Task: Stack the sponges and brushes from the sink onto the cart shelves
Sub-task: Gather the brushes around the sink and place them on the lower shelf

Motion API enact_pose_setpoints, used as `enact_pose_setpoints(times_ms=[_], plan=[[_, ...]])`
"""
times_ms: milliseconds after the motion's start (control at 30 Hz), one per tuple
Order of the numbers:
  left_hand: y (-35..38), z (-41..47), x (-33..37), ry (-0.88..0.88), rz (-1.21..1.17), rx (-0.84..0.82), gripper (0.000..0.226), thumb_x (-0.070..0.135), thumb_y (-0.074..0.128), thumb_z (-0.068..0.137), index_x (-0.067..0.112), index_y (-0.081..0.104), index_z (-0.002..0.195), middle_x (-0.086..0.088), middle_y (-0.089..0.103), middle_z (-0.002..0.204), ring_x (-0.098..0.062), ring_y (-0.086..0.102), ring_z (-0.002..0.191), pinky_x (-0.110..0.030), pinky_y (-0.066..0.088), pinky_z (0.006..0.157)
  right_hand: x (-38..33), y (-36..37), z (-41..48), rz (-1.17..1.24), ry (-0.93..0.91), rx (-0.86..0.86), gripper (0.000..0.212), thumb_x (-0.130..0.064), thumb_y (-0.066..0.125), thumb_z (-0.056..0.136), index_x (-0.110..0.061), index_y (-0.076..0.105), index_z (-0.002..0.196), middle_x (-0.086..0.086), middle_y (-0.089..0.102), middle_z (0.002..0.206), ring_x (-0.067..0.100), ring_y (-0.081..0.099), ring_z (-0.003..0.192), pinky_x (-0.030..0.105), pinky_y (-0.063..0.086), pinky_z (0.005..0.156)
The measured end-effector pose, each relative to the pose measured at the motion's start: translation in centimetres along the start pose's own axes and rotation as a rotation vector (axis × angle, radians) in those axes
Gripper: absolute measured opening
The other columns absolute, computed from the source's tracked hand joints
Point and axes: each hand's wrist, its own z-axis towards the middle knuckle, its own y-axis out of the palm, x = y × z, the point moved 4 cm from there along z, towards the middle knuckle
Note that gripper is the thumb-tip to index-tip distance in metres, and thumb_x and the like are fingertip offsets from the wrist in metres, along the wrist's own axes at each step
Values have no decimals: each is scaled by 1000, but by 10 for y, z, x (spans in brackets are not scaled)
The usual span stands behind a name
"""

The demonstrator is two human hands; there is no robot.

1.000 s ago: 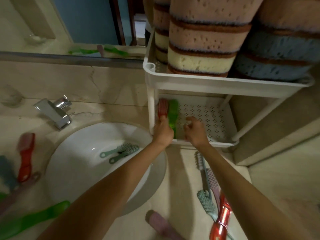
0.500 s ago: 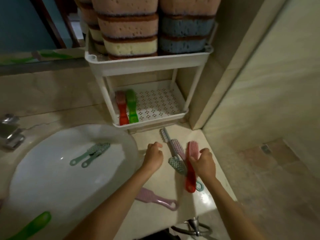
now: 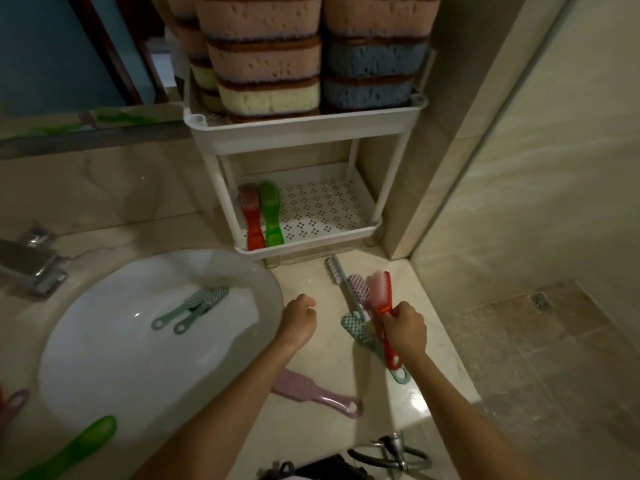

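Brushes lie scattered round a bathroom basin. At far left a green-handled brush lies at the near edge of the sink, with the faucet behind. Two teal brushes rest side by side inside the bowl. Over the sink's right rim hovers the left hand, fingers loosely curled and holding nothing. A pink brush lies flat on the counter beside its forearm. Behind, the white cart carries stacked sponges on its top shelf. A red shelf brush and a green shelf brush lie side by side at the left of its lower shelf. Further right, the right hand grips a red brush by its handle, bristle end pointing toward the cart. It sits over a teal counter brush, a slim grey brush and a pink-bristled brush.
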Motion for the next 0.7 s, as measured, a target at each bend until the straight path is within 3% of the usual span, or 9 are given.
enact_pose_setpoints(times_ms=[67,167,233,300,367,567,700], plan=[[-8,1,-5,-20,-72,33,35,2,32,93,4,53,121,-17,57,127,-30,53,118,-34,43,100,-11,-2,-7,34,-76,59,20,-22,48,92,-3,53,94,17,66,93,31,61,78,38,50,64],[-24,-2,-15,-58,-179,115,32,4,34,93,4,57,115,-16,58,124,-30,56,114,-36,46,98,-30,-4,-25,76,-221,109,16,-16,44,95,-1,49,99,16,64,92,25,52,70,28,33,53],[-38,-6,-26,-104,-202,190,30,9,37,92,6,60,110,-13,61,119,-30,58,109,-31,46,90,-46,3,-37,140,-331,77,15,-13,43,95,-3,48,105,17,64,92,32,57,75,29,38,57],[-55,-13,-42,-171,-251,261,28,14,39,91,8,62,104,-13,63,115,-31,59,105,-32,48,89,-65,22,-48,192,-441,-18,15,-12,43,92,-11,47,106,18,65,92,36,62,80,40,50,67],[-71,-23,-60,-225,-308,312,27,13,40,90,6,63,103,-16,64,116,-33,59,108,-41,49,95,-84,45,-60,180,-491,-134,7,-12,45,90,-15,45,96,19,67,85,38,64,75,47,53,69],[-125,-81,-140,-339,-202,569,28,3,41,91,-3,59,112,-20,61,120,-32,56,111,-33,42,92,-139,115,-120,136,-641,-509,9,-8,45,90,-11,44,99,21,66,84,38,64,72,51,54,67],[-154,-115,-208,-463,19,602,34,-1,48,88,1,52,121,-20,52,125,-33,50,117,-36,40,97,-168,158,-168,64,-702,-648,16,-8,41,93,-4,46,108,20,65,81,34,64,63,42,56,63]])
